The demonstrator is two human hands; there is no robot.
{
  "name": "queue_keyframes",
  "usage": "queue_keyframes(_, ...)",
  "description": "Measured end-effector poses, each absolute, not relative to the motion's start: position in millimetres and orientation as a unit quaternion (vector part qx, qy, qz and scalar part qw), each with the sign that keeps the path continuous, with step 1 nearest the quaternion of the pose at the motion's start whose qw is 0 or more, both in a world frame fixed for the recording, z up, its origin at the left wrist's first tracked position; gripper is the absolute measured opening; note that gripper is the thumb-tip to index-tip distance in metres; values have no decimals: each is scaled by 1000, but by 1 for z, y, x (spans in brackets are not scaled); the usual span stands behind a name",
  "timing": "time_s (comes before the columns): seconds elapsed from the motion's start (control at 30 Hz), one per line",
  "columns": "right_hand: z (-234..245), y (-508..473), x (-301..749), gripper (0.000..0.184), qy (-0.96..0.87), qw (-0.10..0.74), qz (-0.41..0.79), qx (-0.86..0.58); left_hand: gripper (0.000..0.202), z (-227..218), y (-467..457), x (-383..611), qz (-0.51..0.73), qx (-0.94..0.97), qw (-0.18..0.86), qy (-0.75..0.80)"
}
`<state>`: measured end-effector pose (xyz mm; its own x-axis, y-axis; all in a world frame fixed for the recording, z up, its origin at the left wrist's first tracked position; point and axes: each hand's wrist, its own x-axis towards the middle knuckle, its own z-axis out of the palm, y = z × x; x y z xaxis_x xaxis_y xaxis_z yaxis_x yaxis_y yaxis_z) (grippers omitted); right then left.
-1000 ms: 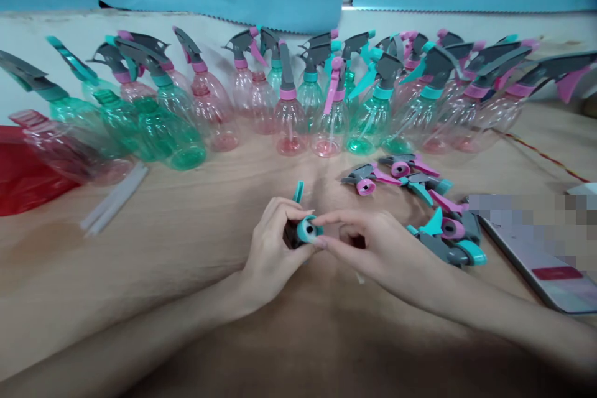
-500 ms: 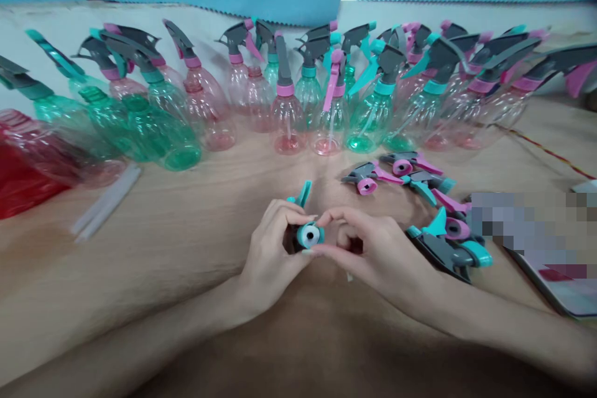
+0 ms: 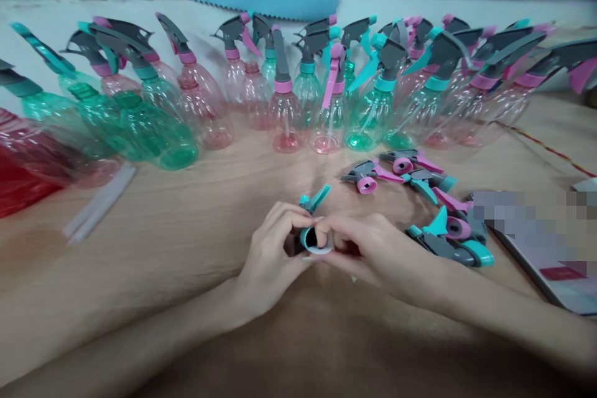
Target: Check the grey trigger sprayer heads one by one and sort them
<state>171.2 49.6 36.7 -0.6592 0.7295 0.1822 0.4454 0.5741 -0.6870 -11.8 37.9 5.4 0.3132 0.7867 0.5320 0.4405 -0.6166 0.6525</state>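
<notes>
Right-hand fingertips have curled in at the turquoise collar (image 3: 304,239), and the white disc (image 3: 321,250), which faced the camera squarely half a second ago, now sits tipped along the collar's lower right edge, leaving a dark opening beside it. Over the same span the turquoise trigger (image 3: 319,198) has leaned further to the right. Near the centre of the frame, the left hand (image 3: 265,255) has its grip closed around the gray and turquoise spray head to which both parts belong, the collar mouth turned toward the camera. The right hand (image 3: 373,239) keeps a narrow grip, thumb and bent finger at the collar and touching the disc; whether they clasp it I cannot tell. Right of centre, loose spray heads (image 3: 454,253) with pink or turquoise collars lie on the bench (image 3: 209,205), beside a flat device (image 3: 532,267) at the lower right, partly pixelated. Across the upper part of the frame stand pink and green bottles (image 3: 286,121), most topped with spray heads. Toward the left, green bottles (image 3: 161,137) with open necks lean near two white tubes (image 3: 100,202), and a red bag (image 3: 23,183) fills the left edge.
</notes>
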Motion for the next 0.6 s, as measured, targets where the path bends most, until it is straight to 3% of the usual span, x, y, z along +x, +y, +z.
queue_keyframes(0.3,52,54,178,2,-887,229,268,-299,21,7,37,-12,441,772,240,391)
queue_keyframes(0.6,66,58,185,3,-893,270,202,-299,38,9,36,-11,436,771,257,387)
